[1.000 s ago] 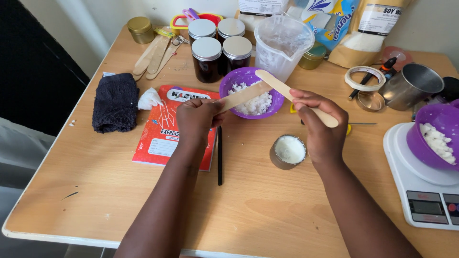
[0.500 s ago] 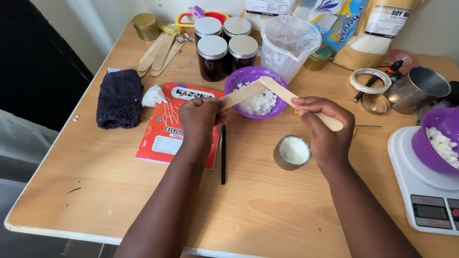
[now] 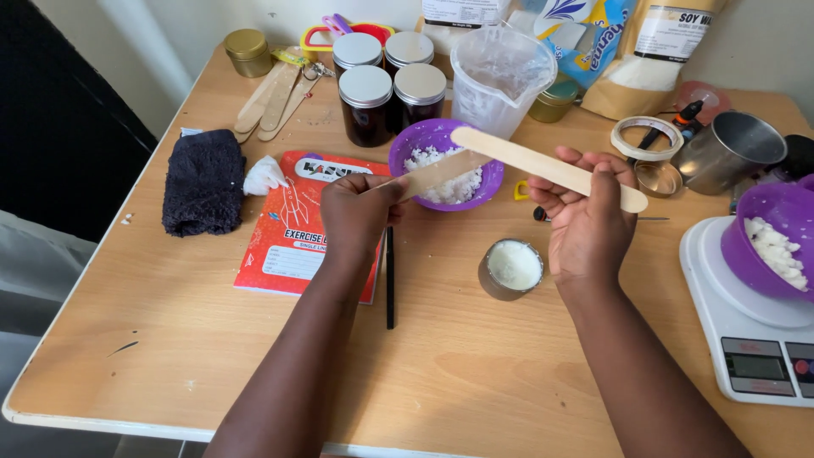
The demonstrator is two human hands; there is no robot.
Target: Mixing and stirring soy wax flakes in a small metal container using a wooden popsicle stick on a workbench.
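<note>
Right hand (image 3: 588, 222) is curled around a flat wooden stick (image 3: 543, 166), thumb on top, holding it up off the table so it slants up and away toward the left. Left hand (image 3: 358, 212) is closed on a second stick (image 3: 441, 171), pinching its near end, and the far end pokes into the purple bowl (image 3: 413, 142) of white flakes just beyond both hands. The two sticks cross over the bowl's rim; can't tell if they actually touch. Right below the right hand there's a small tin (image 3: 510, 269) with white stuff in it. Under the left wrist sits a red notebook (image 3: 292, 233) with a black pen (image 3: 390, 280) beside it. Off to the right of the right hand is a white scale (image 3: 746, 339) carrying another purple bowl (image 3: 767, 233). Past the first bowl: dark jars (image 3: 366, 106) and a clear jug (image 3: 500, 76)
</note>
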